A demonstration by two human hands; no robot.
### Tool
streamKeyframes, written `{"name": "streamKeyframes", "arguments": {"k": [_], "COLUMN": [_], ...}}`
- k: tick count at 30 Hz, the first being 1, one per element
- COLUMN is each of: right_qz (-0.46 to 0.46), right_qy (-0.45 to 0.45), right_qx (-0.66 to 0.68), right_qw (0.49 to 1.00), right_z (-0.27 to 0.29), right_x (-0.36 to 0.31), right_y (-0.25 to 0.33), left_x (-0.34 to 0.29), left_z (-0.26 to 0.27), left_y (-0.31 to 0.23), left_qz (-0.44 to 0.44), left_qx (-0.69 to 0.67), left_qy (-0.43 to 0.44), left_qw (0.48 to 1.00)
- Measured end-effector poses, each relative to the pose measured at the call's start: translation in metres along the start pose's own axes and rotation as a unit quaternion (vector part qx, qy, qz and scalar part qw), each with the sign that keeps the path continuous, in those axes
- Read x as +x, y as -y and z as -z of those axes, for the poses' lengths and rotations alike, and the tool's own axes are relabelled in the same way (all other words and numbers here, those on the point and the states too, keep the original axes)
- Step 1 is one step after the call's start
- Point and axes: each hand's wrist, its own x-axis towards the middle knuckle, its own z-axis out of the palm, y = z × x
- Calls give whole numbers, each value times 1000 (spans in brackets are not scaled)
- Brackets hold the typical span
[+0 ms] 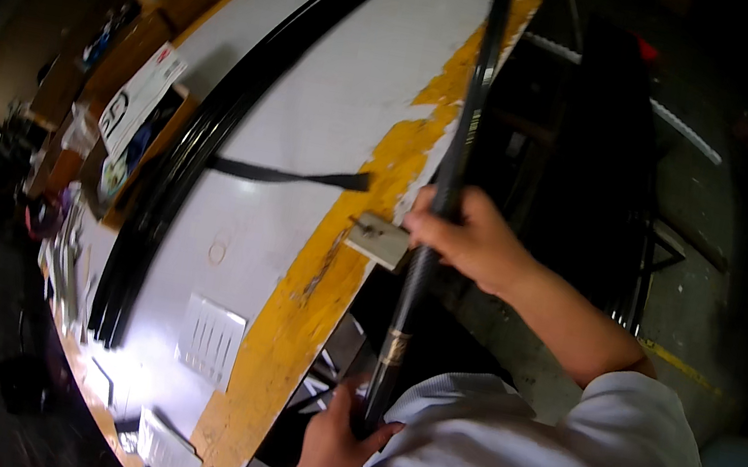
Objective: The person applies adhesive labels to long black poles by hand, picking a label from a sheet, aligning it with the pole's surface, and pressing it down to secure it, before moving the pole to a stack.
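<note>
A long, glossy black fishing rod (414, 291) with gold bands runs steeply up along the table's right edge. My left hand (335, 442) is closed round its lower part, close against my white shirt. Higher up, beside a small pale block, my right hand (468, 237) wraps its fingers round the rod. The rod's far end runs out of the top of the picture, and its lower end is hidden by my left hand and shirt. A bundle of similar black rods (201, 138) lies lengthwise on the table to the left, with a black strap (289, 175) reaching from it.
The white table (305, 111) has a worn yellow border. At its edge sit the pale block (378, 240) and a slotted white plate (211, 342). Boxes with loose items, including an open carton (154, 145), line the left side. A dark rack stands at the right.
</note>
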Motion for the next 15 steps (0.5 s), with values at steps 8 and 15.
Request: {"name": "streamKeyframes", "arguments": {"k": [8,15], "right_qz": [-43,-210], "right_qy": [-89,-463], "right_qx": [-65,-484], "right_qw": [993,712], "right_z": [36,247], "right_x": [-87,-96], "right_y": [-33,-90], "left_x": [72,68], "left_z": [-40,-47], "left_y": [-68,-25], "left_qz": [-115,-170], "left_qx": [-3,73], "left_qy": [49,22], "left_qw": [992,983]}}
